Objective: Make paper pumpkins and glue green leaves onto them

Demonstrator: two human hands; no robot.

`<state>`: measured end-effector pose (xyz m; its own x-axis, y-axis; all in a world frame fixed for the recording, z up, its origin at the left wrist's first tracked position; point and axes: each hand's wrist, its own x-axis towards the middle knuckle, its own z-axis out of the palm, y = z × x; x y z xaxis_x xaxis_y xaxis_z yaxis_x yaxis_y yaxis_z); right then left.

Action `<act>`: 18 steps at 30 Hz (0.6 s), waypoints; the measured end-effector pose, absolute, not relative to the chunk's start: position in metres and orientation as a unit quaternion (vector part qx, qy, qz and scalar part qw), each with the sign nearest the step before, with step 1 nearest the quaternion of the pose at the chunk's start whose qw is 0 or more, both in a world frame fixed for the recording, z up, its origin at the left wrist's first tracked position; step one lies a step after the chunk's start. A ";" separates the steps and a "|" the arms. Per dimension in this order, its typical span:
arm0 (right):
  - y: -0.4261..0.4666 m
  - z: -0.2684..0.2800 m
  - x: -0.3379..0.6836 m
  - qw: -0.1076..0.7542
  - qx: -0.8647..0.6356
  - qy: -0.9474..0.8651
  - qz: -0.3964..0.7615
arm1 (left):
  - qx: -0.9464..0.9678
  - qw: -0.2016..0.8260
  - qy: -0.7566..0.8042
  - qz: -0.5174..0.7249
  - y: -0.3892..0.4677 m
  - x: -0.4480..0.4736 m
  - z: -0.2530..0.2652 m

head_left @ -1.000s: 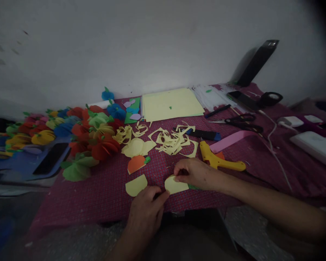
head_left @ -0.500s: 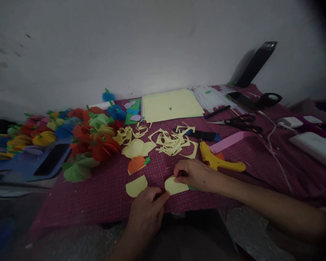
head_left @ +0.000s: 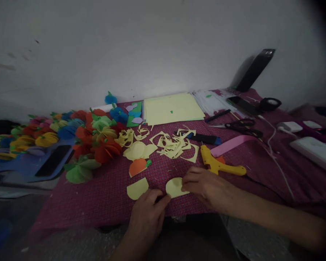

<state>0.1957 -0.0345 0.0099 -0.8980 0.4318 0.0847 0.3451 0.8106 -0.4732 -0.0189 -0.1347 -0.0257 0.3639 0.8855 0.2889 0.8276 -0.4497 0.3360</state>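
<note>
A pale yellow paper half-circle, apparently folded, lies on the cloth between my hands. The fingertips of my left hand are closed at its lower left corner. My right hand has its fingers bent together over the right end, hiding that part. Just beyond my left hand is a second yellow half-circle, flat on the table. An orange paper half-circle with a green tip rests above it. Behind that sit several yellow paper discs.
A yellow glue gun lies beyond my right hand, near a pink strip, a cutter and scissors. Curled yellow offcuts fill the middle. Colourful paper pumpkins crowd the left; yellow sheets lie by the wall.
My right hand has slid right and slightly down, from the half-circle's top edge to its right end. My left hand stays at the left corner. The view has shifted slightly.
</note>
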 end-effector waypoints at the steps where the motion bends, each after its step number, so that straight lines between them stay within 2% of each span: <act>1: -0.037 0.008 0.197 0.091 -0.196 -0.951 0.222 | 0.822 0.070 0.521 0.217 -0.135 -0.019 -0.025; 9: -0.050 -0.005 0.205 0.073 -0.210 -0.965 0.139 | 0.837 0.069 0.489 0.237 -0.130 -0.018 -0.020; 14: -0.057 -0.011 0.209 0.082 -0.201 -0.970 0.106 | 0.860 0.103 0.465 0.183 -0.122 -0.018 -0.017; 18: -0.061 -0.009 0.210 0.079 -0.201 -0.970 0.115 | 0.879 0.082 0.446 0.148 -0.118 -0.014 -0.020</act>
<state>0.2097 -0.0611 -0.0087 -0.9066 0.4084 0.1062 0.3724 0.8927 -0.2538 -0.0143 -0.1180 -0.0203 0.5589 0.8079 0.1867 0.7598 -0.5892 0.2749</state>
